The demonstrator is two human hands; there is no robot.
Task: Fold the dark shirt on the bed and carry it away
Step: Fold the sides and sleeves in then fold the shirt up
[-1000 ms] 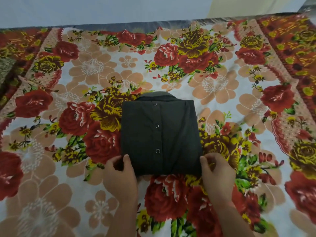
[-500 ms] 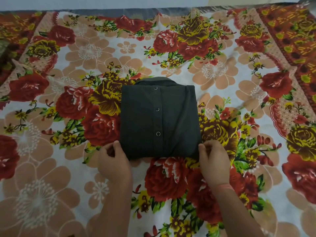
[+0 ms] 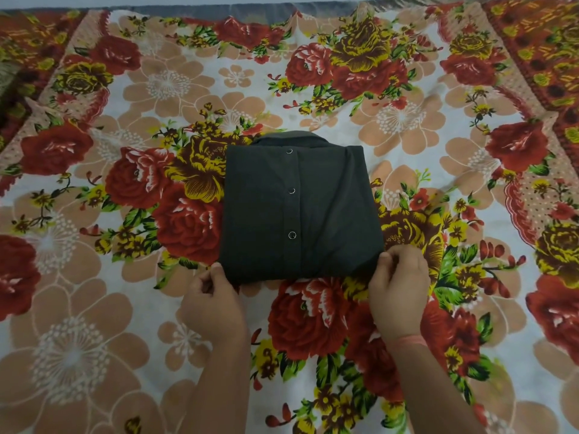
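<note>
With the dark shirt (image 3: 299, 211) lying folded mid-bed on the floral bedsheet (image 3: 125, 308), the left hand (image 3: 216, 305) and right hand (image 3: 399, 292) are now pinching its near corners more firmly than a second ago, suggesting lifting is starting.

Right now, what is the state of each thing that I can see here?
Dark button-front shirt: folded into a flat rectangle, collar at the far end, lying on the bedsheet.
Left hand: pinching the shirt's near left corner.
Right hand: pinching the near right corner.
Floral bedsheet: spread flat.
</note>
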